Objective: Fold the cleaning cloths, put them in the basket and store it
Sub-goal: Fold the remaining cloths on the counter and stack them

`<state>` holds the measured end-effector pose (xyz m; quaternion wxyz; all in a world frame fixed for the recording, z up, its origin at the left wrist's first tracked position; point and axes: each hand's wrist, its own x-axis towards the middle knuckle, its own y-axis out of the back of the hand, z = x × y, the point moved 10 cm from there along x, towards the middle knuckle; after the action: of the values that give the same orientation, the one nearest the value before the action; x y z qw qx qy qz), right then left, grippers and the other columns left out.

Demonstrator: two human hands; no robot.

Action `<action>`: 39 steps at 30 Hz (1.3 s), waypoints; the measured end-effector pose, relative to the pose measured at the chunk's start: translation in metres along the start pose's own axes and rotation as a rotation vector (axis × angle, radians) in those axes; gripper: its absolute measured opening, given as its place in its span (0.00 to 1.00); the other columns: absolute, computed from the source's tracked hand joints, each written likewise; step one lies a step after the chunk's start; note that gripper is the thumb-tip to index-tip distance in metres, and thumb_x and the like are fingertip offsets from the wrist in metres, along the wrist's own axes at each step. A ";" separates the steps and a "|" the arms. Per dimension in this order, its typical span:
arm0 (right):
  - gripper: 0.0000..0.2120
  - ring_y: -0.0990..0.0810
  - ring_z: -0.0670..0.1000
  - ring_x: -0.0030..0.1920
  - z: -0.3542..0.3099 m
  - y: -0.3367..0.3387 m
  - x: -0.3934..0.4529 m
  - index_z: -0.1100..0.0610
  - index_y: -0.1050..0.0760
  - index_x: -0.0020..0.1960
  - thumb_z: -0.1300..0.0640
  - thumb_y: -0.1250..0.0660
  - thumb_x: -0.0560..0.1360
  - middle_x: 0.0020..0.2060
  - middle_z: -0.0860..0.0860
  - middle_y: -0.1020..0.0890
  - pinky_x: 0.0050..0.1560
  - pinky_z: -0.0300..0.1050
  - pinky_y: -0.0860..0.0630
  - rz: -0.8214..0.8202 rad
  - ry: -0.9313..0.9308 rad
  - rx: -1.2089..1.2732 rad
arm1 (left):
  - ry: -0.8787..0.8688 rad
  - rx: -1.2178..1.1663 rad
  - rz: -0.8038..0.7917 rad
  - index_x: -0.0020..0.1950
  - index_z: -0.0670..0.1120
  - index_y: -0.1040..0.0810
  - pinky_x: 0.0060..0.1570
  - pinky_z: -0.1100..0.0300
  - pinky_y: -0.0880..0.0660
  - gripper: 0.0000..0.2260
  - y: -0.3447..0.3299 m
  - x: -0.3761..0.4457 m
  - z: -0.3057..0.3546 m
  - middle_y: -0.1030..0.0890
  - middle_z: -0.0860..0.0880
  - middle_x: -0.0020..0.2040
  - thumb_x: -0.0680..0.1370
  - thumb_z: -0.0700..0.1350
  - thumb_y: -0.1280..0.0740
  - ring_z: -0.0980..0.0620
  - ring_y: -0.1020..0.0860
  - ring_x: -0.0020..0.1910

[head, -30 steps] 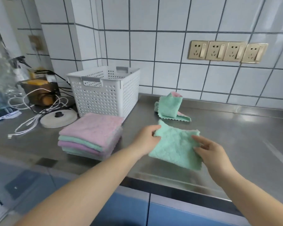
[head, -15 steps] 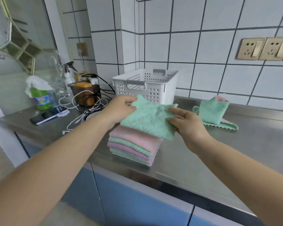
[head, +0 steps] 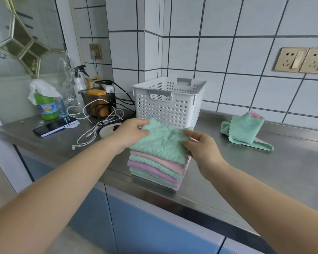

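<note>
A folded green cloth [head: 162, 142] lies on top of a stack of folded pink and green cloths [head: 156, 171] near the counter's front edge. My left hand [head: 130, 132] pinches the cloth's far left corner. On the cloth's right edge, my right hand [head: 200, 147] pinches it between thumb and fingers. Right behind the stack stands a white perforated basket [head: 169, 105] with grey handles; nothing shows inside it. An unfolded green and pink cloth [head: 246, 131] lies crumpled to the right, by the wall.
The steel counter [head: 283, 171] runs right along a tiled wall. At left sit a phone [head: 55, 126], a green bottle [head: 45, 107], tangled white cables [head: 94, 125], a white lid [head: 108, 131] and a brown box [head: 97, 101]. Wall sockets [head: 301, 59] are upper right.
Both hands carried the folded green cloth left from the bare counter and lowered it onto the stack. My head turned left, bringing the counter's left end into view.
</note>
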<state>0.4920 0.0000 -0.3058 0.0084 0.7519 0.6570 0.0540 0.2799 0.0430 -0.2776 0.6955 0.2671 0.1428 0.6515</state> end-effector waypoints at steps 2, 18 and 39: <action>0.17 0.19 0.48 0.51 0.003 0.001 0.002 0.56 0.24 0.62 0.66 0.35 0.74 0.49 0.49 0.19 0.56 0.44 0.24 0.006 -0.004 0.010 | -0.011 0.006 -0.008 0.71 0.46 0.31 0.70 0.54 0.36 0.21 -0.003 0.000 -0.002 0.30 0.48 0.71 0.78 0.41 0.34 0.52 0.31 0.68; 0.20 0.37 0.54 0.70 -0.032 -0.051 0.002 0.52 0.31 0.64 0.44 0.44 0.77 0.65 0.51 0.32 0.69 0.62 0.41 -0.171 0.312 -1.058 | -0.225 0.661 -0.330 0.72 0.47 0.35 0.63 0.57 0.33 0.18 -0.070 0.005 0.039 0.30 0.47 0.71 0.82 0.47 0.47 0.50 0.29 0.63; 0.29 0.33 0.47 0.68 0.005 0.075 0.026 0.50 0.41 0.74 0.45 0.38 0.77 0.72 0.48 0.34 0.57 0.33 0.40 -0.044 0.172 -0.590 | -0.249 0.136 -0.097 0.39 0.60 0.23 0.53 0.53 0.22 0.02 -0.113 0.038 0.116 0.17 0.56 0.45 0.71 0.52 0.35 0.56 0.19 0.46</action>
<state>0.5701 0.0153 -0.3028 0.1720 0.6954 0.6273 0.3055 0.4416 0.0577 -0.2403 0.7188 0.3852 0.1117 0.5678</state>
